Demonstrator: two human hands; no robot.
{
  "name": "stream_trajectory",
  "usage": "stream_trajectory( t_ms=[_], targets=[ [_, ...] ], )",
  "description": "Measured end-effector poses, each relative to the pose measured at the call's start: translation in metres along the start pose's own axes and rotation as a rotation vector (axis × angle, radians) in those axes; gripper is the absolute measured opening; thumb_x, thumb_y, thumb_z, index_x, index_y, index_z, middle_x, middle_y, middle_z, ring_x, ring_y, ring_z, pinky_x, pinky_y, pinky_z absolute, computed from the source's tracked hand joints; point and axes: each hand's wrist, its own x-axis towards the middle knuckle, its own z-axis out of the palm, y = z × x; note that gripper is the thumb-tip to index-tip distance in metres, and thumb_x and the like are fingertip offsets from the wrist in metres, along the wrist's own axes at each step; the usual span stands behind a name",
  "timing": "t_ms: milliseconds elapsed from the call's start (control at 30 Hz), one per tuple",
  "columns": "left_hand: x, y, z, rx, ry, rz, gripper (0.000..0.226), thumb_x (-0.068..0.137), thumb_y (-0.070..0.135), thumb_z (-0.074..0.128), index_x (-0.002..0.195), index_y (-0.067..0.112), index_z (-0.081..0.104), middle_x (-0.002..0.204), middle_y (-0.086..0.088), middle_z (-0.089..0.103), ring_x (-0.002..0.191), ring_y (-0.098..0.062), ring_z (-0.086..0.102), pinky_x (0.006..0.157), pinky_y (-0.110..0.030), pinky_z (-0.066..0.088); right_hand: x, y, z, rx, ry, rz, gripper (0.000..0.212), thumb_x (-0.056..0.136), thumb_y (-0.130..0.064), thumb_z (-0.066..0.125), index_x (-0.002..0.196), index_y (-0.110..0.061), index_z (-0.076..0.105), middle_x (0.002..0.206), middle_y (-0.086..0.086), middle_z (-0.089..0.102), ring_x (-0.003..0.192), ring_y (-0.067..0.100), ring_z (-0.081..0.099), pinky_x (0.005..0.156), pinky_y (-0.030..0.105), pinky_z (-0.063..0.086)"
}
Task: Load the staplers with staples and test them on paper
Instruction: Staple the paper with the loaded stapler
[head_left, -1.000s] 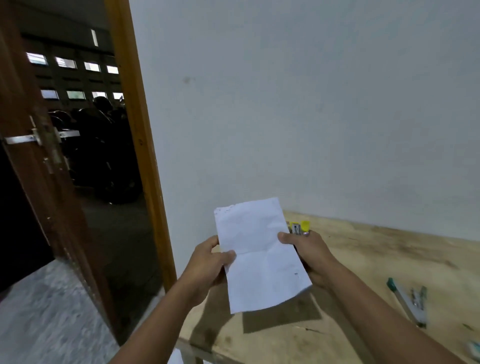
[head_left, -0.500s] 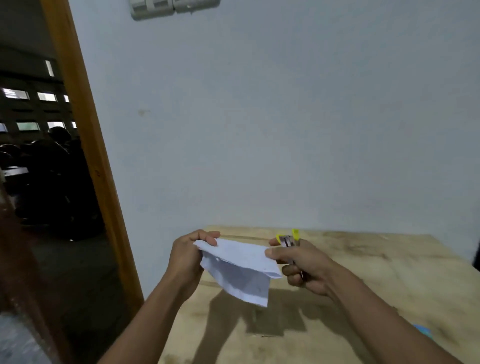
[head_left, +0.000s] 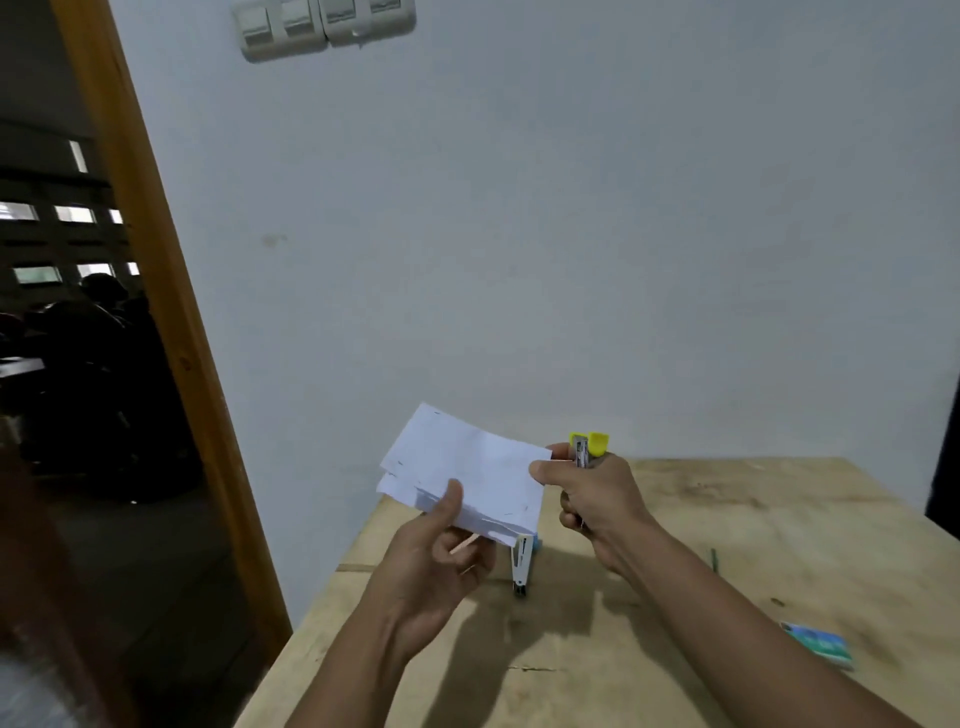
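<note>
- Pale wall (head_left: 571, 234) fills most of the view; a bank of light switches (head_left: 322, 23) sits at the top, more of it showing than half a second ago.
- Wooden door frame (head_left: 156, 291) slants down the left side, a dark room beyond it.
- Plywood table (head_left: 753, 545) takes the lower right, its left front corner below the hands.
- Folded white paper (head_left: 467, 475) is held above the table's left end, layers fanned at the lower edge. Half a second ago it drooped in a loose fold between the hands; now it sits flatter and higher, broad face toward the camera.
- Left hand (head_left: 441, 556) grips the paper's lower edge, thumb pressed on the front face, fingers curled underneath.
- Right hand (head_left: 597, 493) is closed around the yellow stapler (head_left: 587, 447), thumb and forefinger also pinching the paper's right edge. The stapler stands upright in the fist, yellow tip and metal nose above the knuckles, just beside the paper's right corner.
- A second stapler (head_left: 522, 566), white and grey, lies on the table directly under the paper, between the two wrists, untouched. It was out of sight half a second ago.
- Small blue-green box (head_left: 821, 642) lies on the table past the right forearm, well apart from both hands.
- A thin green item (head_left: 713, 561) lies near the right forearm; too small to identify.
</note>
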Motion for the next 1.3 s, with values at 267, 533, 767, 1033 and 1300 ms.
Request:
stream_trajectory(
  t_ms=[267,533,767,1033,1300],
  targets=[
    [0.007,0.007,0.003,0.250,0.158,0.107,0.022,0.098,0.012,0.053,0.115,0.006,0.065,0.103,-0.009,0.076,0.083,-0.022,0.071,0.074,-0.035,0.058,-0.013,-0.003,0.007,-0.083,-0.136,0.022,0.019,0.079,-0.010,0.079,0.077,-0.015,0.060,0.055,-0.004,0.060,0.041,0.012,0.027,0.042,0.023,0.031],
    [0.008,0.003,0.000,0.341,0.079,0.139,0.028,0.089,0.001,0.063,0.116,0.004,0.065,0.112,-0.010,0.074,0.107,-0.032,0.068,0.094,-0.044,0.054,-0.009,0.004,0.011,-0.164,-0.099,-0.063,0.038,0.074,-0.009,0.082,0.058,-0.017,0.047,0.052,-0.001,0.036,0.040,0.014,0.025,0.043,0.024,0.028],
    [0.010,0.010,-0.005,0.342,0.242,0.234,0.017,0.087,-0.002,0.064,0.104,0.000,0.067,0.103,-0.012,0.074,0.084,-0.024,0.069,0.079,-0.036,0.058,-0.020,-0.003,0.006,-0.175,-0.320,0.030,0.029,0.071,0.000,0.065,0.099,-0.007,0.067,0.077,0.006,0.056,0.058,0.016,0.045,0.051,0.029,0.041],
    [0.006,0.022,0.003,0.251,0.258,0.270,0.016,0.088,0.000,0.062,0.103,0.005,0.065,0.090,-0.002,0.069,0.074,-0.016,0.063,0.058,-0.023,0.053,-0.030,-0.008,-0.013,0.047,-0.598,0.363,0.032,0.090,-0.024,0.055,0.117,-0.008,0.058,0.074,0.003,0.055,0.048,0.010,0.036,0.044,0.022,0.029],
    [0.003,0.022,0.009,0.261,0.249,0.267,0.013,0.087,0.002,0.063,0.099,0.006,0.064,0.089,-0.003,0.066,0.070,-0.016,0.059,0.060,-0.025,0.051,-0.029,-0.006,-0.017,0.041,-0.574,0.317,0.029,0.088,-0.032,0.063,0.104,-0.007,0.061,0.071,0.005,0.051,0.052,0.015,0.044,0.045,0.025,0.034]
  ],
)
